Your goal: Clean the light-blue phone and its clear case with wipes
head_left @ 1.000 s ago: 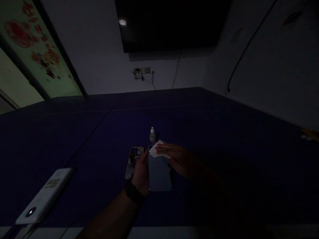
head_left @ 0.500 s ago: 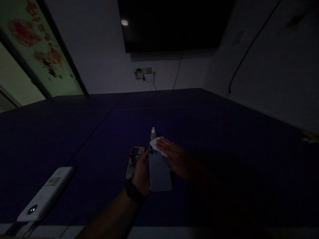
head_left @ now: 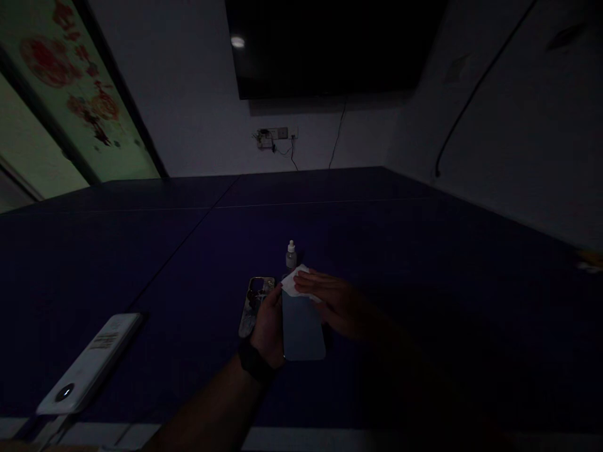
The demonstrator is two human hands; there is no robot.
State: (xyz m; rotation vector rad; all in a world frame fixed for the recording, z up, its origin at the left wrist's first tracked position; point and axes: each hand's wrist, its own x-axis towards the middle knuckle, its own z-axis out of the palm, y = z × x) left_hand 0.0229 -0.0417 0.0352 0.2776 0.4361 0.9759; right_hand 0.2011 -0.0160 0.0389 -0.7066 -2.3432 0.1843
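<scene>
A smartphone (head_left: 304, 331) lies back side up in my left hand (head_left: 269, 326), whose fingers wrap its left edge and underside. My right hand (head_left: 330, 298) presses a white tissue (head_left: 292, 284) flat on the upper end of the phone, and the tissue covers the camera lenses. Just left of my left hand a patterned phone case (head_left: 251, 307) rests on the dark blue table. Beyond the phone a small dropper bottle (head_left: 291, 256) with a white cap stands upright. A dark watch sits on my left wrist.
A white power bank (head_left: 92, 364) with cables at its near end lies at the left on the table (head_left: 188, 301). A large dark television (head_left: 330, 44) hangs on the far wall above power sockets (head_left: 277, 134). A decorated glass door (head_left: 89, 94) is at the far left.
My right hand has slid the tissue down slightly and over the phone's camera lenses, which showed before. My left hand keeps its hold on the phone.
</scene>
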